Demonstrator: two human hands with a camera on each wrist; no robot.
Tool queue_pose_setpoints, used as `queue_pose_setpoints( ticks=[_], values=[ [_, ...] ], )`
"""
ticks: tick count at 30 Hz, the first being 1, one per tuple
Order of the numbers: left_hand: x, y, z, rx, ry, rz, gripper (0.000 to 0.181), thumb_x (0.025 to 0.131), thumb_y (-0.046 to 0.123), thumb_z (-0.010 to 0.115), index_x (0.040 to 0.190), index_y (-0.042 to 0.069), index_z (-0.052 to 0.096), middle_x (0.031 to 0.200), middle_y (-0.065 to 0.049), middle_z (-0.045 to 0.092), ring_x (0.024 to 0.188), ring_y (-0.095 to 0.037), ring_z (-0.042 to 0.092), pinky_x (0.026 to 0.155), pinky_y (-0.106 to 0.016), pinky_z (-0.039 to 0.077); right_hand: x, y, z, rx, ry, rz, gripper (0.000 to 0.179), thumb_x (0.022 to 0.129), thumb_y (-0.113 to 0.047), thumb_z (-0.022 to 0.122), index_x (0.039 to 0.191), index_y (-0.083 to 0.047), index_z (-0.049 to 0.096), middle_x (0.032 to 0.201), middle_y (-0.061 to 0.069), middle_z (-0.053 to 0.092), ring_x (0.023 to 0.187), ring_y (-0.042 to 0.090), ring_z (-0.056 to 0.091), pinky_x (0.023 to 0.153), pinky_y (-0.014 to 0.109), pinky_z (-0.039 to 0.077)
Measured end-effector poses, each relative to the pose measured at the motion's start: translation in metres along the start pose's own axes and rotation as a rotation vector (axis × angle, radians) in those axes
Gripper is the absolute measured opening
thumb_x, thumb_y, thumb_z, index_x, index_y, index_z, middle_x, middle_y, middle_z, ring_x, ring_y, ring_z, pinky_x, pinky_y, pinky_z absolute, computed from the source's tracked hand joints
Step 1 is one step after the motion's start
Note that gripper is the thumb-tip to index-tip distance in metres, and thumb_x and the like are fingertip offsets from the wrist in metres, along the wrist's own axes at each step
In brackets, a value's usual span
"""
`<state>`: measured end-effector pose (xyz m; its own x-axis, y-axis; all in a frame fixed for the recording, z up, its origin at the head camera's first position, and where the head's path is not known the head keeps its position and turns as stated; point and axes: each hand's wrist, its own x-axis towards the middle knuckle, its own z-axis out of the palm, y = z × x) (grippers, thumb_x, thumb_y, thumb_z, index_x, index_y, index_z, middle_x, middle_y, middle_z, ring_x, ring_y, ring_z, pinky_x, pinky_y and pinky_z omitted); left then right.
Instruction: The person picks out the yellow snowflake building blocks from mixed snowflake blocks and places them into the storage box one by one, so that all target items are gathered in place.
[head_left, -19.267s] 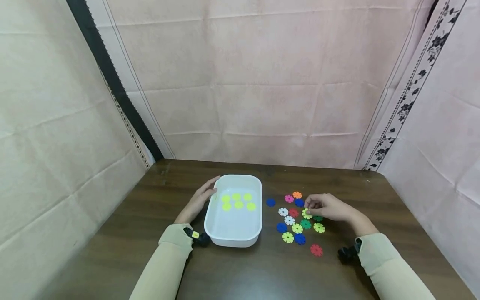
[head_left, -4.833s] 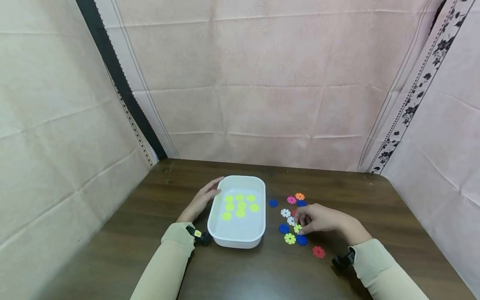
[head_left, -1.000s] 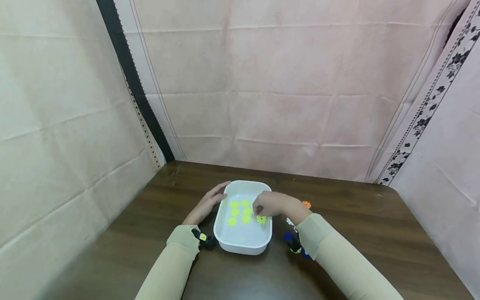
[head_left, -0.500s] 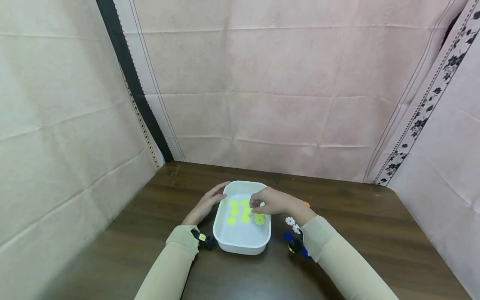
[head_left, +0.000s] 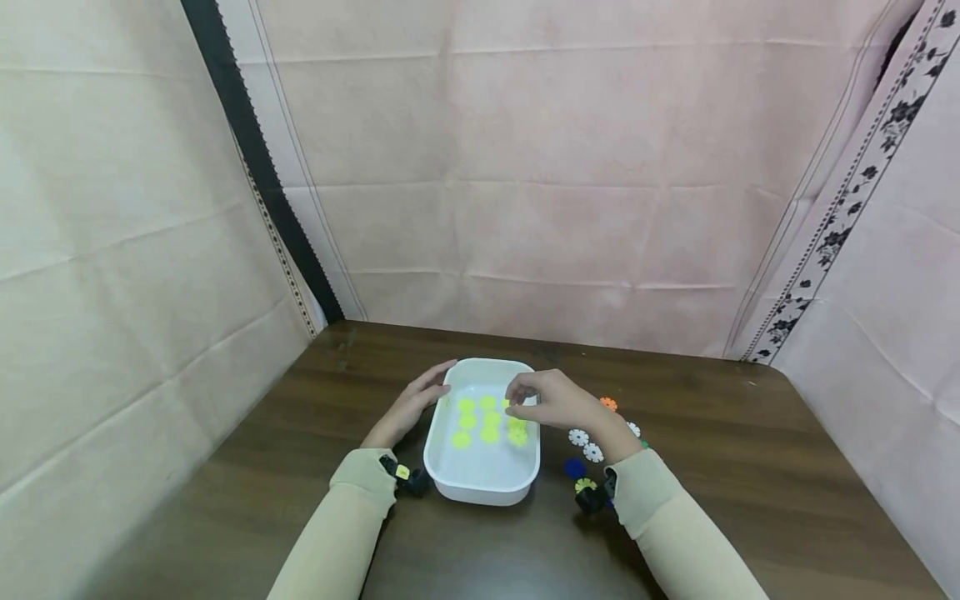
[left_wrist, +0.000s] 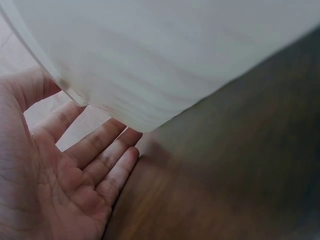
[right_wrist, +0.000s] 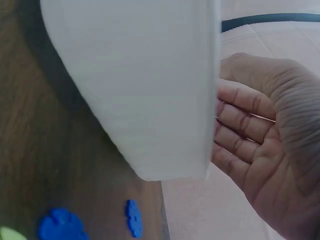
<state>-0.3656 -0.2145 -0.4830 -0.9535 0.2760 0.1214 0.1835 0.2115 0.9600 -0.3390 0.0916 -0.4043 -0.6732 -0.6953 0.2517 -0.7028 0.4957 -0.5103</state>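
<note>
A white plastic tub (head_left: 480,479) stands on the table, with several yellow-green flower-shaped discs (head_left: 490,419) spread over its floor. My left hand (head_left: 408,408) lies against the tub's far left corner. In the left wrist view the thumb (left_wrist: 42,85) reaches over the rim, while the straight fingers (left_wrist: 97,145) run along the outside. Over the tub's right side is my right hand (head_left: 555,406), thumb and fingers parted above the discs, nothing between them. From the right wrist view, its fingertips are hidden behind the tub wall (right_wrist: 145,90).
Right of the tub lie loose discs: an orange disc (head_left: 608,403), white discs (head_left: 578,437), a blue disc (head_left: 575,467) and a yellow-green disc (head_left: 585,485). My right forearm and sleeve (head_left: 667,508) cover part of that group. Pale cloth (head_left: 525,167) hangs around the table.
More yellow-green discs are in the tub than at first. My right hand came from the loose discs, let a yellow-green disc go in the tub, and has drawn slightly back. The left hand stays.
</note>
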Motion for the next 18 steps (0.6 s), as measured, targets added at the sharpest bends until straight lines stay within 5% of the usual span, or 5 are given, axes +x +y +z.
queue_pose_setpoints(
  ticks=[13, 18],
  values=[
    [-0.001, 0.000, -0.002, -0.005, -0.014, -0.019, 0.048, 0.102, 0.037, 0.057, 0.148, 0.038, 0.047, 0.155, 0.005, 0.041, 0.144, -0.025, 0.034, 0.116, -0.063, 0.020, -0.009, 0.001, -0.007, 0.032, 0.017, 0.002, 0.016, 0.093, -0.021, 0.074, 0.108, -0.016, 0.072, 0.100, -0.012, 0.071, 0.093, 0.006, 0.066, 0.082, 0.032, 0.058],
    [-0.013, 0.027, -0.001, -0.007, -0.048, -0.038, 0.052, 0.104, 0.027, 0.053, 0.155, 0.026, 0.041, 0.158, -0.002, 0.038, 0.145, -0.029, 0.032, 0.116, -0.064, 0.020, -0.015, -0.002, -0.014, 0.072, 0.050, 0.085, 0.015, 0.094, -0.024, 0.073, 0.108, -0.022, 0.071, 0.103, -0.011, 0.071, 0.097, 0.009, 0.066, 0.085, 0.031, 0.058]
  ],
)
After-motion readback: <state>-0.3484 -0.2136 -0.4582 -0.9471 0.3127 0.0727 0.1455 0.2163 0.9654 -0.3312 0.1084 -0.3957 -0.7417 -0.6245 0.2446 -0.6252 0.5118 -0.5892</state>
